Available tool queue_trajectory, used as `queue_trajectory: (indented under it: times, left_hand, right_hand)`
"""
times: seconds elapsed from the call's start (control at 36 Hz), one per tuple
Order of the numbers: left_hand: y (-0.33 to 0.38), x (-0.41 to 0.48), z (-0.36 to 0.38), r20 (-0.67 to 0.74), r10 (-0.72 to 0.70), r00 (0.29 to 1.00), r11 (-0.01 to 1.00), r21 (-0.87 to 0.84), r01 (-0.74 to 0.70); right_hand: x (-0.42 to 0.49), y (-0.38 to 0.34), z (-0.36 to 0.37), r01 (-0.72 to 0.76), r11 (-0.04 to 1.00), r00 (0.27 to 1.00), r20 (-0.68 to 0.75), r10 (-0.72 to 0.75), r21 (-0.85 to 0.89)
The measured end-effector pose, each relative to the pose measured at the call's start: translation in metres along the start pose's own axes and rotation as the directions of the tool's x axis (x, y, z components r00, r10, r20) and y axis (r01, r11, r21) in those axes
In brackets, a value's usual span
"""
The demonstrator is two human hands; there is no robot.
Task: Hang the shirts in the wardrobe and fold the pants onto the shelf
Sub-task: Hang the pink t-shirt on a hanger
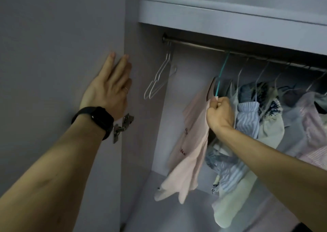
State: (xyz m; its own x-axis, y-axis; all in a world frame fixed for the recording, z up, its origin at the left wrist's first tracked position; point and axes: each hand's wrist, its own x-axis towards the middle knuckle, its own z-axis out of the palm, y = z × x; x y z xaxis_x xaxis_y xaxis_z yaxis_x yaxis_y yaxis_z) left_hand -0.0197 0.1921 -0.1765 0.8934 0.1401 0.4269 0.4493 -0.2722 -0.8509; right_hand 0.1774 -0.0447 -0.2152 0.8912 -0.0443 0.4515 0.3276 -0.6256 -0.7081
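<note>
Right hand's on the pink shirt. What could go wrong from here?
The right hand grips the pink shirt bunched at the teal hanger; released so, it might slip off. The striped garment hangs close and could get tugged. The left hand lies near the door hinge: possible pinch.

A metal rail (194, 47) runs under the shelf (212, 14). Two bare white hangers (159, 79) hang at its left end, apart from the rest. Further right a teal hanger (221, 72) bears a pink shirt (191, 143). Just beside it, crowded hangers carry more shirts (265, 118), above the bottom board (177, 216).
</note>
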Motion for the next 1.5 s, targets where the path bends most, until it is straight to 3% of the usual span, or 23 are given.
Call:
queue_trajectory:
  times: [0.14, 0.36, 0.5, 0.67, 0.78, 0.83, 0.89, 0.97, 1.14, 1.22, 1.31, 1.42, 1.5]
  left_hand:
    - [0.000, 0.002, 0.002, -0.029, -0.002, 1.000, 1.000, 0.001, 0.002]
    - [0.002, 0.006, 0.003, -0.033, 0.010, 0.999, 0.999, -0.049, -0.012]
    - [0.002, 0.002, 0.002, 0.026, 0.033, 0.999, 0.994, -0.105, -0.030]
    - [-0.005, 0.005, -0.004, 0.123, 0.049, 0.991, 0.983, -0.181, -0.026]
    - [-0.015, 0.005, -0.019, 0.248, 0.084, 0.965, 0.961, -0.276, -0.013]
    - [-0.018, 0.001, -0.027, 0.310, 0.091, 0.946, 0.935, -0.354, 0.026]
    - [-0.022, 0.001, -0.037, 0.378, 0.119, 0.918, 0.879, -0.469, 0.080]
    - [-0.030, 0.005, -0.052, 0.418, 0.118, 0.901, 0.746, -0.636, 0.198]
    - [-0.024, -0.001, -0.119, 0.455, 0.094, 0.886, 0.254, -0.871, 0.420]
    - [-0.015, -0.011, -0.159, 0.385, 0.121, 0.915, 0.034, -0.923, 0.384]
    - [-0.001, -0.020, -0.194, 0.297, 0.122, 0.947, -0.123, -0.942, 0.312]
    - [0.027, -0.031, -0.229, 0.239, 0.137, 0.961, -0.265, -0.926, 0.268]
    - [0.048, -0.035, -0.247, 0.193, 0.182, 0.964, -0.318, -0.916, 0.244]
  right_hand:
    - [0.039, -0.026, -0.008, -0.008, 0.999, 0.999, -0.048, 0.006, -0.045]
    - [0.070, -0.035, -0.013, -0.204, 0.975, 0.947, 0.234, 0.220, -0.092]
    - [0.049, -0.033, -0.018, -0.243, 0.947, 0.931, 0.224, 0.289, -0.210]
    - [0.049, -0.049, -0.053, -0.217, 0.944, 0.868, 0.393, 0.303, -0.247]
    - [0.042, -0.061, -0.083, -0.053, 0.904, 0.820, 0.498, 0.282, -0.425]
    - [0.030, -0.067, -0.093, -0.002, 0.921, 0.808, 0.542, 0.232, -0.391]
    - [0.013, -0.072, -0.108, -0.051, 0.968, 0.779, 0.597, 0.192, -0.244]
    - [-0.016, -0.072, -0.130, -0.142, 0.990, 0.793, 0.600, 0.106, 0.014]
    - [-0.068, -0.057, -0.190, -0.128, 0.951, 0.874, 0.485, -0.027, 0.283]
    - [-0.088, -0.041, -0.210, -0.090, 0.944, 0.912, 0.406, -0.051, 0.319]
    - [-0.103, -0.024, -0.222, -0.072, 0.954, 0.925, 0.376, -0.044, 0.289]
    - [-0.118, 0.007, -0.232, 0.016, 0.985, 0.953, 0.296, -0.067, 0.173]
    - [-0.126, 0.029, -0.241, 0.059, 0.996, 0.961, 0.267, -0.075, 0.068]
